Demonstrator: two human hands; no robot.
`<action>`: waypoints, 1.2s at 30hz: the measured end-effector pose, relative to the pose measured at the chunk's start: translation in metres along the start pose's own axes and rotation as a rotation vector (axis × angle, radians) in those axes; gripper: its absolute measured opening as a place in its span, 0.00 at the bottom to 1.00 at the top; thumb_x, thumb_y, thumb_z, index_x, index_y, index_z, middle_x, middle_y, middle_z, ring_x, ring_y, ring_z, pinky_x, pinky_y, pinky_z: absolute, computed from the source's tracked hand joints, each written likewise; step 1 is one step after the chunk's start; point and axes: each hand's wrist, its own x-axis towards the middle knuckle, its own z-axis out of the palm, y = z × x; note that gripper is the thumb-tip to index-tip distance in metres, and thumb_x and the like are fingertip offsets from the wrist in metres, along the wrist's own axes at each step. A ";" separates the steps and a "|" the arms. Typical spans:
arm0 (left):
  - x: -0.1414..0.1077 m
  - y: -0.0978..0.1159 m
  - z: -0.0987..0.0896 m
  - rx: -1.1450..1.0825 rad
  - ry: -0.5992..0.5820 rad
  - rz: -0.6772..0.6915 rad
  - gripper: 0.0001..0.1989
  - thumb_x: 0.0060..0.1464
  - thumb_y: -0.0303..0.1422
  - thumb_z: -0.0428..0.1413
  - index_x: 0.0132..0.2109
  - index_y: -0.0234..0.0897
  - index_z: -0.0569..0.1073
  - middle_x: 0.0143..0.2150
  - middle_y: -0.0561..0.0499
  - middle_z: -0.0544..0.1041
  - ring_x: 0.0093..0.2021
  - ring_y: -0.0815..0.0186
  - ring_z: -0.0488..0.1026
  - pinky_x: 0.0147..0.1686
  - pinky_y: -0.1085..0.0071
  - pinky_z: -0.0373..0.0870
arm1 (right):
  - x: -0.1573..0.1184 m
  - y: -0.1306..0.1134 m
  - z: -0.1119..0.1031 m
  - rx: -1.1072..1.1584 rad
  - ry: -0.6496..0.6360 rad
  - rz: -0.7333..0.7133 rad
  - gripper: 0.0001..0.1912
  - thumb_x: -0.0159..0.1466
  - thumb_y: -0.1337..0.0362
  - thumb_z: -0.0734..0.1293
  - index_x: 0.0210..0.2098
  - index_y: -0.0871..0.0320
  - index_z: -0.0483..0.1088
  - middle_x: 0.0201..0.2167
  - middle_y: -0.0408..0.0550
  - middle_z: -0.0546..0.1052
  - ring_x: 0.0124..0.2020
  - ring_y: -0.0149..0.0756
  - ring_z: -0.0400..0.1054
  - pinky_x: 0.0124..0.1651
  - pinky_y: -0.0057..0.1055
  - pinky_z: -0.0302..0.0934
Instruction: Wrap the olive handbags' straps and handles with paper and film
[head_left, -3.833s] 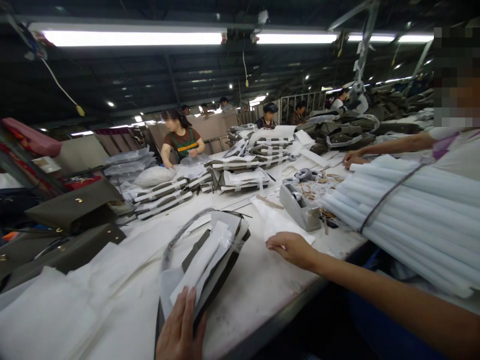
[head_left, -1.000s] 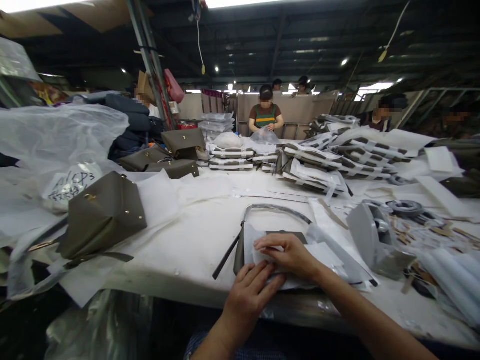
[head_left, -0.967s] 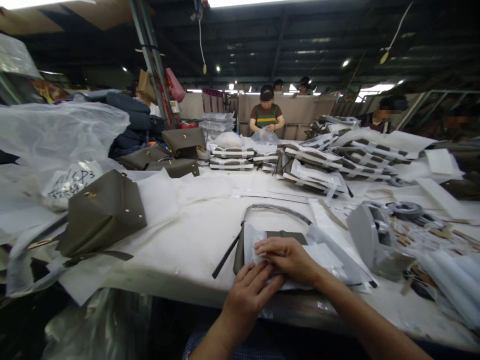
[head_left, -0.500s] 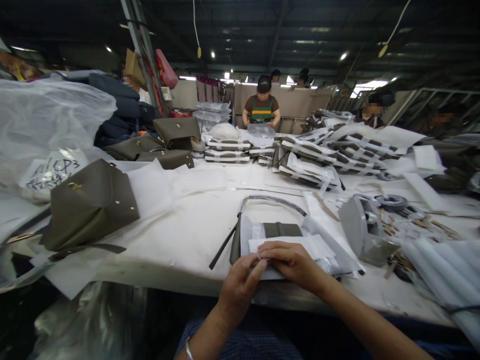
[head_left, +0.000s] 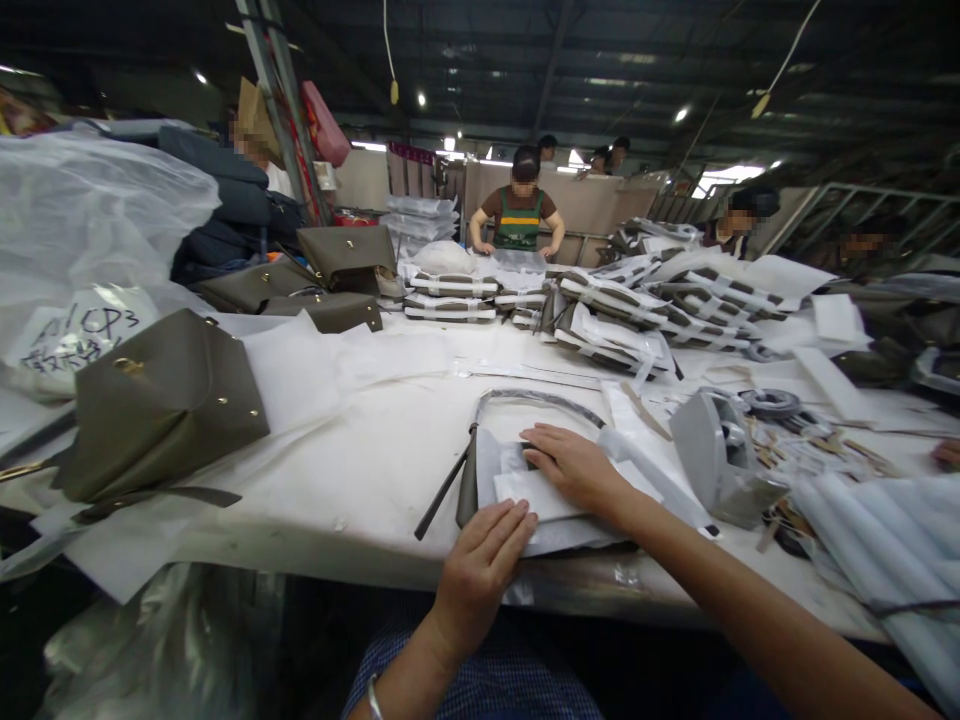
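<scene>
An olive bag (head_left: 466, 488) lies at the table's front edge, its wrapped handle (head_left: 540, 398) arching away from me and a thin dark strap hanging off its left side. White sheets (head_left: 551, 505) cover most of it. My left hand (head_left: 487, 550) rests flat on the near left part of the sheets, fingers stretched out. Farther up, my right hand (head_left: 574, 465) lies flat across the bag's upper middle, hiding the part beneath it. Neither hand grips anything.
Another olive bag (head_left: 172, 400) stands at the left. Wrapped bags (head_left: 615, 300) are piled at the back. A tape dispenser (head_left: 712, 450), small parts and rolled foam (head_left: 877, 540) are at the right. Across the table a person (head_left: 517, 215) works.
My right hand has moved up and away from my left and now lies flat. My left hand's fingers, earlier pinched at the sheet edge, are now stretched out on the sheet.
</scene>
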 end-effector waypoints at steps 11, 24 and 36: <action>-0.001 0.000 0.001 0.052 0.002 0.036 0.18 0.65 0.26 0.51 0.60 0.34 0.70 0.57 0.48 0.76 0.58 0.60 0.71 0.58 0.62 0.70 | 0.012 -0.014 0.022 -0.105 -0.186 -0.154 0.16 0.71 0.66 0.57 0.52 0.61 0.73 0.53 0.57 0.76 0.61 0.47 0.64 0.67 0.57 0.46; 0.004 -0.005 -0.001 -0.072 -0.139 0.001 0.23 0.64 0.32 0.54 0.64 0.37 0.64 0.60 0.45 0.73 0.61 0.58 0.68 0.60 0.59 0.69 | -0.136 -0.036 0.015 -0.013 0.204 -0.463 0.18 0.69 0.69 0.64 0.57 0.53 0.69 0.50 0.47 0.79 0.54 0.39 0.70 0.54 0.39 0.68; 0.009 -0.007 -0.010 -0.058 -0.251 0.034 0.26 0.64 0.29 0.54 0.67 0.37 0.60 0.64 0.46 0.68 0.65 0.58 0.63 0.64 0.58 0.64 | -0.126 -0.051 0.069 -0.145 0.275 -0.412 0.09 0.68 0.68 0.63 0.34 0.54 0.75 0.28 0.46 0.77 0.33 0.36 0.69 0.36 0.33 0.60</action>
